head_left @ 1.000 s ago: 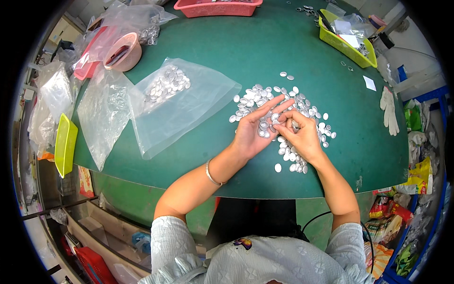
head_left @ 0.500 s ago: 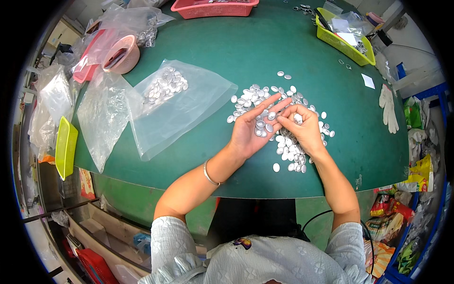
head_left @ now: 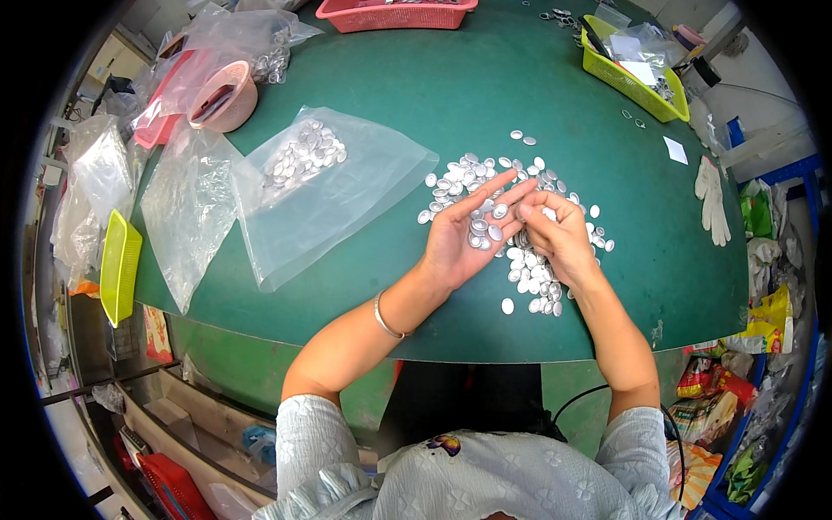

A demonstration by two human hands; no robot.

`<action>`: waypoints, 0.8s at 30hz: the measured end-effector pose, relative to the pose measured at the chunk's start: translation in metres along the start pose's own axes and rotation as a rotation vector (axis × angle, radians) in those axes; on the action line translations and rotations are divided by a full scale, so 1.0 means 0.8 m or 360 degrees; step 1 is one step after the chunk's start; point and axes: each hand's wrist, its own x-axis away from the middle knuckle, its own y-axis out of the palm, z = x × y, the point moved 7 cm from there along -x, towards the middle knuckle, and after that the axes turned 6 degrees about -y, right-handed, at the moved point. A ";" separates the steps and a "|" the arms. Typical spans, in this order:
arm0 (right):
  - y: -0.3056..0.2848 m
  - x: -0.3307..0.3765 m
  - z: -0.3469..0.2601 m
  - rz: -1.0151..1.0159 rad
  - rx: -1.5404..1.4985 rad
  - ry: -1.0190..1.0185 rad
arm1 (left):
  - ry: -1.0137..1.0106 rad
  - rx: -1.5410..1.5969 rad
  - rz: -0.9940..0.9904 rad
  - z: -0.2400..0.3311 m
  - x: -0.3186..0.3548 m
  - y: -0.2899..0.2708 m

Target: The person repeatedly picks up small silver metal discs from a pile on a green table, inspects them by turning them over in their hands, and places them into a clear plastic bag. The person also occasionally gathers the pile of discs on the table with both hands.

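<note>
Left hand point(head_left: 464, 234): palm up, fingers spread, approx. a dozen silver discs point(head_left: 484, 227) resting on the palm. Right hand point(head_left: 557, 236): fingers curled together, tips at the left fingertips; whether they pinch a disc cannot be told. Both hands sit over a loose disc pile point(head_left: 529, 260) near the counter point(head_left: 416, 87) front edge, right of centre. Clear bag point(head_left: 325, 186) w/ more discs lies left of the hands, apart.
</note>
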 end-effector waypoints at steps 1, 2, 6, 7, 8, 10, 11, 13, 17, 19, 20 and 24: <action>-0.001 -0.001 0.001 -0.0007 -0.0144 0.0016 | 0.0004 0.0006 -0.0023 0.000 0.000 0.002; -0.003 -0.003 0.003 -0.0015 -0.0288 0.0033 | 0.0007 0.0012 -0.0047 0.000 0.000 0.004; 0.002 -0.005 0.001 -0.0150 -0.0787 0.0003 | 0.0004 0.0077 -0.0061 0.000 -0.002 0.004; 0.001 -0.005 0.003 -0.0064 -0.0870 0.0049 | 0.0005 0.0068 -0.0055 0.000 -0.001 0.004; 0.002 -0.004 0.002 -0.0004 -0.0869 0.0065 | 0.0007 0.0059 -0.0050 0.001 -0.001 0.005; 0.004 -0.002 -0.001 0.0114 -0.0866 0.0098 | 0.0015 0.0039 -0.0055 0.002 0.000 0.005; 0.004 -0.002 -0.001 0.0094 -0.0783 0.0058 | 0.0021 0.0027 -0.0065 0.003 0.001 0.005; 0.002 -0.002 0.000 0.0062 -0.0618 -0.0026 | 0.0025 0.0008 -0.0067 0.003 0.000 0.006; 0.002 0.000 0.000 0.0018 -0.0039 -0.0221 | 0.0029 -0.0043 -0.0008 0.002 0.001 0.005; -0.001 0.000 0.001 0.0046 0.0272 -0.0213 | 0.0019 -0.0056 0.0026 0.001 0.000 0.003; -0.002 0.001 0.001 0.0060 0.0429 -0.0209 | 0.0009 -0.0050 0.0040 0.000 -0.001 0.002; 0.028 0.007 -0.024 0.0000 0.1203 -0.0708 | -0.0053 -0.0059 0.0058 -0.004 0.000 -0.005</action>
